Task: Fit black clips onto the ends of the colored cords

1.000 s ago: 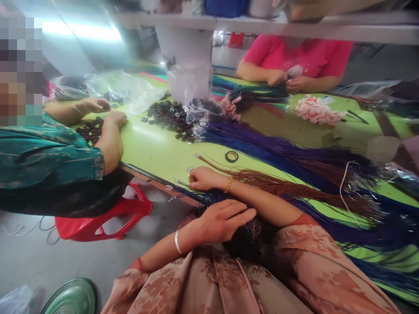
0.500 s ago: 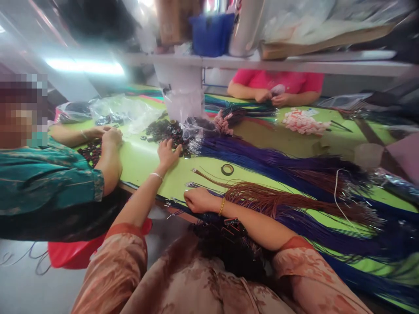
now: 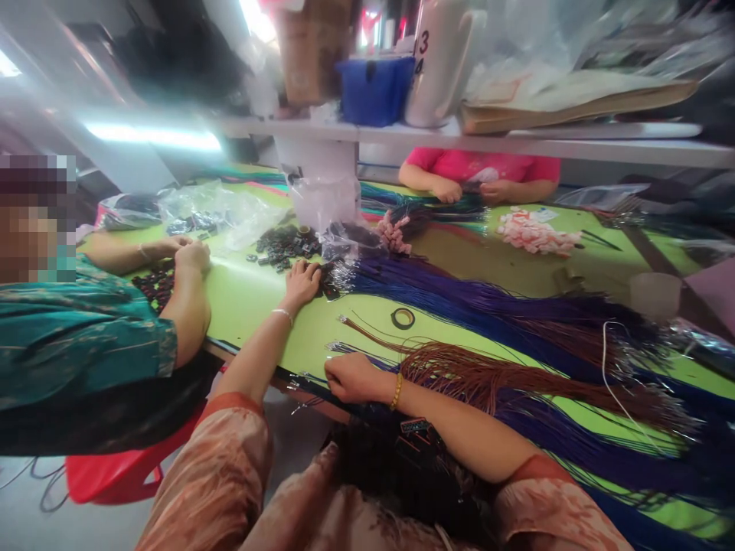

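Note:
My left hand [image 3: 303, 285] lies at the near edge of a pile of small black connector housings [image 3: 287, 243], beside the silver ends of a long bundle of blue and purple wires [image 3: 436, 287]. Its fingers are curled down; what they grip, if anything, is hidden. Close to the table's front edge, my right hand [image 3: 357, 377] is closed in a fist, and its contents cannot be made out. Thin dark wires with silver tips [image 3: 338, 348] show just beyond it, and more wire ends [image 3: 302, 385] stick out on its left. Brown wires [image 3: 476, 360] spread to its right.
A black tape roll [image 3: 403, 317] lies on the green table [image 3: 246, 306]. Pink connectors [image 3: 537, 232] lie farther back. A shelf [image 3: 517, 140] with a blue bin [image 3: 376, 90] crosses above. One co-worker [image 3: 86, 321] sits at left, another [image 3: 482, 168] opposite. A red stool [image 3: 109, 474] stands below.
My left hand has gone from spread fingers over the black housings to curled fingers, slightly right, near the silver wire ends. My right hand stays closed. The view has tipped slightly upward.

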Demonstrator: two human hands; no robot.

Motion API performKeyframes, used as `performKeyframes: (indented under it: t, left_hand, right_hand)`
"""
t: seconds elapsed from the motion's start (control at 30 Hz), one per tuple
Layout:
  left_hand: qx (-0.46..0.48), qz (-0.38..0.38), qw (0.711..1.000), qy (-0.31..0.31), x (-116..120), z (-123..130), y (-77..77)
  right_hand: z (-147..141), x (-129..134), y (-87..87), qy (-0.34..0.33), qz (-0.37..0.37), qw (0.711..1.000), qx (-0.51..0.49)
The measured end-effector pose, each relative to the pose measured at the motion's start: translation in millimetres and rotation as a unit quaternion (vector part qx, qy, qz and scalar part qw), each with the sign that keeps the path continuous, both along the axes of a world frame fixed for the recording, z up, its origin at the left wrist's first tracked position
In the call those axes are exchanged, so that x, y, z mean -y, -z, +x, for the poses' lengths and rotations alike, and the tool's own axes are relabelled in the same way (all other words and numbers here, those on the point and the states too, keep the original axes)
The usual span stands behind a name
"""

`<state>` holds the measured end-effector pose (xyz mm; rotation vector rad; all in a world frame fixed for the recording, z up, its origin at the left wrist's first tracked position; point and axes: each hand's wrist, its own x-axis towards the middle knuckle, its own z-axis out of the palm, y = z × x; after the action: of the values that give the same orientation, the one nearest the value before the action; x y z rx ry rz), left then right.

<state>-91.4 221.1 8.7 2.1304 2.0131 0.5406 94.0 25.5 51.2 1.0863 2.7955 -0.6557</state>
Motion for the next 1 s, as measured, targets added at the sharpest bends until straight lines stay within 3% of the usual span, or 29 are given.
performKeyframes:
  t: [0.23, 0.4, 0.57, 0.73, 0.83, 0.9, 1.0]
  left_hand:
    - [0.031, 0.002, 0.998, 0.047, 65.9, -5.5, 10.9]
    - [0.12, 0.116, 0.983, 0.073, 98.9, -7.1, 0.7]
    - [0.001, 0.1, 0.991, 0.093, 138.7, 5.6, -8.2]
    - [-0.017, 0.062, 0.994, 0.092, 149.6, 16.8, -5.8]
    - [0.045, 0.045, 0.995, 0.082, 148.5, 15.1, -7.5]
    - [0.14, 0.035, 0.988, 0.058, 148.9, 10.3, -10.4]
    - [0.351, 0.029, 0.936, -0.008, 152.8, -0.1, -15.7]
  right_hand:
    - [-0.9, 0.4, 4.1, -0.005, 0.005, 1.0, 0.001]
    - [1.3, -0.5, 3.1, -0.01, 0.007, 1.0, -0.013]
    - [4.6, -0.7, 1.2, -0.004, 0.008, 0.999, -0.04]
    - [7.7, 2.1, -6.2, 0.017, 0.006, 0.999, -0.038]
    - [10.6, 2.3, -8.4, 0.026, 0.007, 0.999, -0.043]
    - [12.3, 1.6, -7.5, 0.029, 0.005, 0.998, -0.053]
    - [13.0, -0.6, -1.8, 0.033, -0.015, 0.994, -0.104]
